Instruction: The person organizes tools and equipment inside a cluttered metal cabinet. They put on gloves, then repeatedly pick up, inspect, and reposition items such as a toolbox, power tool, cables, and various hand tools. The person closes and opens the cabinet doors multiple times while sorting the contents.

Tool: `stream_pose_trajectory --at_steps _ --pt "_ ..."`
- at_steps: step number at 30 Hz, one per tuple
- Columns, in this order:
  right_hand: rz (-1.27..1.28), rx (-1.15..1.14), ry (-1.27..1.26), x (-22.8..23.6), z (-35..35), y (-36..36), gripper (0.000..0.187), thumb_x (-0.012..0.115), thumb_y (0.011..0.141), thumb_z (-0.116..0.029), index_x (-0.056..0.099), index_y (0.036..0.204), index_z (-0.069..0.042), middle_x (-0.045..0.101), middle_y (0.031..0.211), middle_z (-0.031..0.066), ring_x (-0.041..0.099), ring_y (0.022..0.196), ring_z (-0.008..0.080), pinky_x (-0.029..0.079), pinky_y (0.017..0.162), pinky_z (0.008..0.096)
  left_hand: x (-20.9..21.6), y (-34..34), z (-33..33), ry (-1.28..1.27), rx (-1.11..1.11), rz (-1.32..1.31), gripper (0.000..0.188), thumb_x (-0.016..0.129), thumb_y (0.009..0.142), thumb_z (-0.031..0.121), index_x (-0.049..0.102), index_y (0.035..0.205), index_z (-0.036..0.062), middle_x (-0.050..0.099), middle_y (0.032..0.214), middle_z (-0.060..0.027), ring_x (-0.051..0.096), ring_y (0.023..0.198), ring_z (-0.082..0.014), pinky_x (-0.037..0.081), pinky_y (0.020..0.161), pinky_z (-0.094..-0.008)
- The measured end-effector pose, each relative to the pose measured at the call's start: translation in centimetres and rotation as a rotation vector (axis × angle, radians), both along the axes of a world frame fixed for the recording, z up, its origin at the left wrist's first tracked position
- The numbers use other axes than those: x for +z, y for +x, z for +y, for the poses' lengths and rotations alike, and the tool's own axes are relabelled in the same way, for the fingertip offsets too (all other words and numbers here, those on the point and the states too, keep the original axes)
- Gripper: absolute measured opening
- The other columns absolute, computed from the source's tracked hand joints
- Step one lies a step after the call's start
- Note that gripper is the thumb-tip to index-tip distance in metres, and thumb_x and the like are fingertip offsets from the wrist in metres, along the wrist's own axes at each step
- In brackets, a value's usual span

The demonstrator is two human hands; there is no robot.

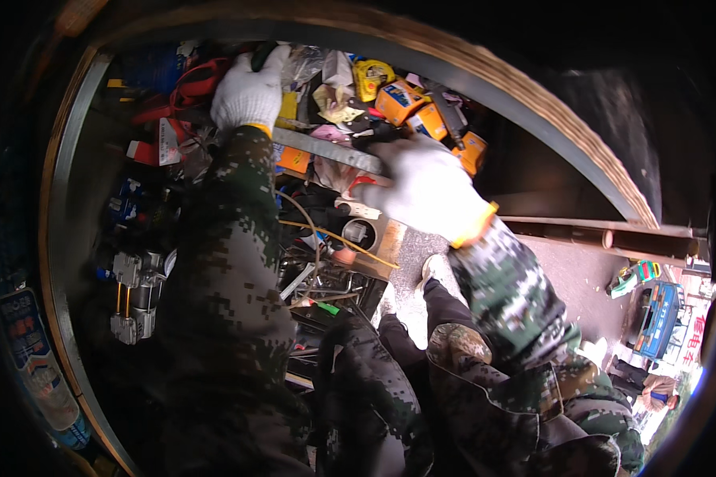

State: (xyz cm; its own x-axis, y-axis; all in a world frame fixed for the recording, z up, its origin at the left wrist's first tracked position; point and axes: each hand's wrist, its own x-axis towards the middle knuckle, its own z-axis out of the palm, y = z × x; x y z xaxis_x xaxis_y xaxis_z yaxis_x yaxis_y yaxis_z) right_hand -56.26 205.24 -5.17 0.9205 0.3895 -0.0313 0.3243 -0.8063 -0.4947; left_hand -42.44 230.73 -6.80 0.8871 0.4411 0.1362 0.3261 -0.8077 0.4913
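Note:
My left hand (pixel 250 91), in a white knitted glove, reaches into a cluttered compartment at the upper left. Its fingers are bent around a small dark thing (pixel 262 55) whose kind I cannot make out. Clear plastic wrapping (pixel 303 65) lies just right of it. Smeared by motion, my white-gloved right hand (pixel 429 189) is over the right end of a grey metal strip (pixel 326 149). Its fingers are too blurred to show whether they grip anything. Orange-and-blue boxes (pixel 428 122) and a yellow tape measure (pixel 371 78) sit beyond it among crumpled wrappers.
A wood-edged frame (pixel 485 60) arches over the compartment. Red straps (pixel 195 83) and a white-and-red box (pixel 167 141) lie left. Below are a yellowish cord (pixel 342 240), loose metal tools (pixel 310 274) and a silver metal part (pixel 135 294). A blue vehicle (pixel 658 320) and a person (pixel 656 391) appear far right.

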Motion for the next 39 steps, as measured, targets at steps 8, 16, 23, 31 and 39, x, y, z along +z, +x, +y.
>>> stream_pose_trajectory --at_steps 8,16,23,31,39 --pt "-0.301 -0.178 0.117 -0.6 0.2 -0.8 0.094 0.085 0.085 -0.028 0.047 0.165 0.004 0.049 0.169 0.0296 0.053 0.153 0.0449 0.048 0.125 0.0524 0.0 -1.0 0.4 -0.025 -0.095 0.001 0.087 0.066 0.093 0.083 0.072 0.146 0.0138 0.079 0.134 -0.0226 0.073 0.127 -0.0461 0.057 0.11 -0.0525" --pt "-0.355 -0.071 0.156 -0.2 -3.8 -8.6 0.066 0.079 0.082 -0.012 0.063 0.144 0.003 0.065 0.143 0.0237 0.063 0.133 0.0438 0.05 0.119 0.0555 0.5 -1.3 0.2 0.122 -0.225 0.096 0.088 0.067 0.093 0.082 0.071 0.149 0.0144 0.079 0.133 -0.0212 0.074 0.125 -0.0438 0.058 0.107 -0.0517" --pt "0.226 -0.134 -0.161 1.6 1.7 1.6 0.094 0.079 0.089 -0.064 0.061 0.157 -0.002 0.071 0.14 0.0273 0.077 0.116 0.0472 0.062 0.103 0.049 0.2 -1.8 0.4 0.127 -0.285 0.089 0.083 0.07 0.093 0.079 0.074 0.146 0.015 0.079 0.133 -0.0193 0.074 0.125 -0.0419 0.057 0.109 -0.0511" --pt "-0.034 -0.255 0.425 -0.4 -1.0 0.7 0.085 0.081 0.088 -0.02 0.051 0.164 0.003 0.063 0.157 0.0289 0.068 0.141 0.038 0.052 0.119 0.0398 0.7 -2.1 0.6 0.031 -0.319 0.159 0.09 0.072 0.09 0.083 0.072 0.149 0.0145 0.078 0.135 -0.0219 0.073 0.126 -0.043 0.056 0.111 -0.0518" --pt "-0.296 -0.002 0.188 -0.5 -4.4 -10.5 0.058 0.077 0.074 -0.001 0.074 0.132 -0.004 0.06 0.158 0.0269 0.048 0.156 0.052 0.034 0.133 0.0671 2.8 -2.4 -2.3 0.419 -0.504 0.415 0.134 0.092 0.07 0.077 0.039 0.172 0.008 0.053 0.166 -0.0233 0.059 0.15 -0.0418 0.053 0.121 -0.0552"
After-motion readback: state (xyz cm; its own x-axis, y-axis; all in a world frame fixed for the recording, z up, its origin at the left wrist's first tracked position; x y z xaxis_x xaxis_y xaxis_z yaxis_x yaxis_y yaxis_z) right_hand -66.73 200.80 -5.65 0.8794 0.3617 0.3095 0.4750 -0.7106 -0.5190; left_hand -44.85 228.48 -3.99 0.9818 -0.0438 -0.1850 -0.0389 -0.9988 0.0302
